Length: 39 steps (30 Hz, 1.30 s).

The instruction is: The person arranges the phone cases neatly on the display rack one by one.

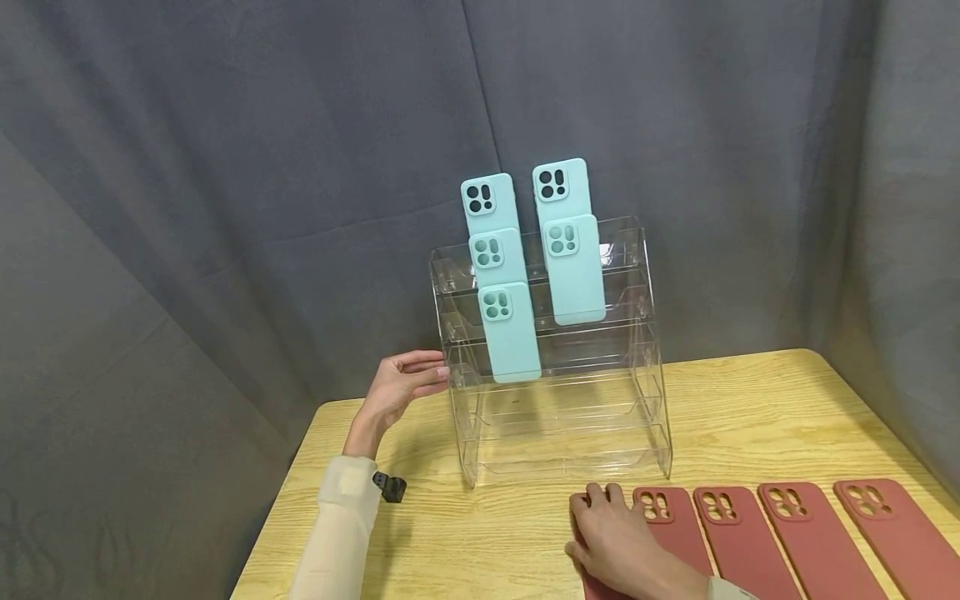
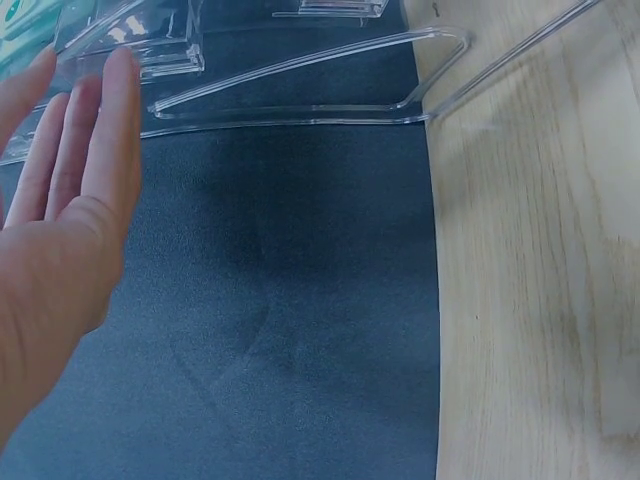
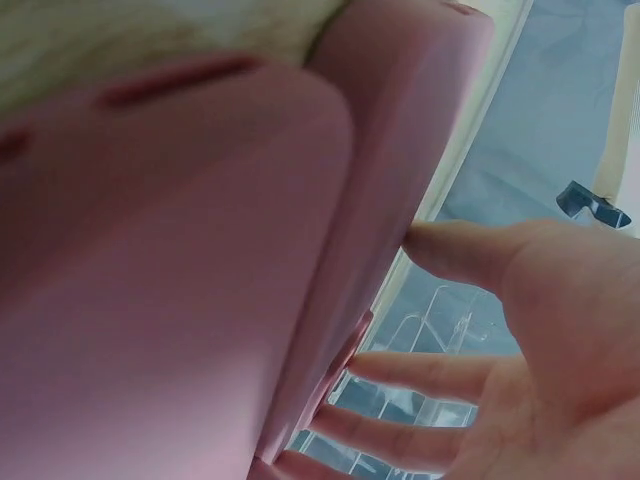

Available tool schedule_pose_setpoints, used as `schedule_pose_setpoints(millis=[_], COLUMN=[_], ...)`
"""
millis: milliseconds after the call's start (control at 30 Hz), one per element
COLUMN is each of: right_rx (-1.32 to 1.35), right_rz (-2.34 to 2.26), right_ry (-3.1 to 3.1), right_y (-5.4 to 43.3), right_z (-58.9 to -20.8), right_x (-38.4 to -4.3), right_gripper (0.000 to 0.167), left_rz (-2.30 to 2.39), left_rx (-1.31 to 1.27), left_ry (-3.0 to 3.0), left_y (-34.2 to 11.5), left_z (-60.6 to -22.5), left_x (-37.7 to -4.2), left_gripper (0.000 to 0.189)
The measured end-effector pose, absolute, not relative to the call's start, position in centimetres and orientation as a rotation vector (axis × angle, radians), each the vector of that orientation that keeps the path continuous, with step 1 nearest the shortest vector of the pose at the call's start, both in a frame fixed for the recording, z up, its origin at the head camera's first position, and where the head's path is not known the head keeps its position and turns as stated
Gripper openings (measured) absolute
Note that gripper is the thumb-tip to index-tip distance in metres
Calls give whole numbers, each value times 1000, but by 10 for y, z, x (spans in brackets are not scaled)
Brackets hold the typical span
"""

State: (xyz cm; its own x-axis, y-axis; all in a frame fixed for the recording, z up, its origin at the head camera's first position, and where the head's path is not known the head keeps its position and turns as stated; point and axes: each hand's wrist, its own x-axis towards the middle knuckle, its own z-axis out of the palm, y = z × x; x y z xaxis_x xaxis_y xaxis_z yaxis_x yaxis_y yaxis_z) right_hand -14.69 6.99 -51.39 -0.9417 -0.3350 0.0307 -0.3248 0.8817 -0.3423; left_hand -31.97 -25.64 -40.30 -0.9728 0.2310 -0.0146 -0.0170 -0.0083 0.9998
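Wood tabletop (image 1: 480, 542), grey curtain (image 1: 300, 167) behind. Left hand (image 1: 400, 387) at clear rack's (image 1: 558, 462) left side, grip apart; right hand (image 1: 618, 540) touches leftmost red case (image 1: 596, 588) on tabletop before rack, can't tell if grip clamps.

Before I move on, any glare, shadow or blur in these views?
Head: white glints on the clear rack, a soft shadow on the table beside the left sleeve; left wrist: bluish cast, small rack glints; right wrist: nearest red case dim and soft.
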Motion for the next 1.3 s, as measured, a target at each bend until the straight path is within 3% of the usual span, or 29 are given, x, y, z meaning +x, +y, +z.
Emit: schedule_pose_setpoints(millis=[433, 700, 967, 1300], right_rx=[-581, -541, -496, -540], right_rz=[-589, -597, -701, -880], right_ry=[2999, 2997, 2960, 3063], right_y=[63, 60, 60, 64], right_z=[-515, -514, -502, -463], right_x=[-144, -146, -149, -153], right_gripper=[52, 28, 56, 55], left_rz=[2073, 2045, 2038, 1997], left_rx=[229, 192, 170, 204], left_ry=[2113, 2123, 2114, 2169], left_y=[-257, -255, -257, -259], left_z=[-403, -400, -401, -403], left_x=[-320, -318, -318, -317], left_gripper=[46, 50, 51, 51])
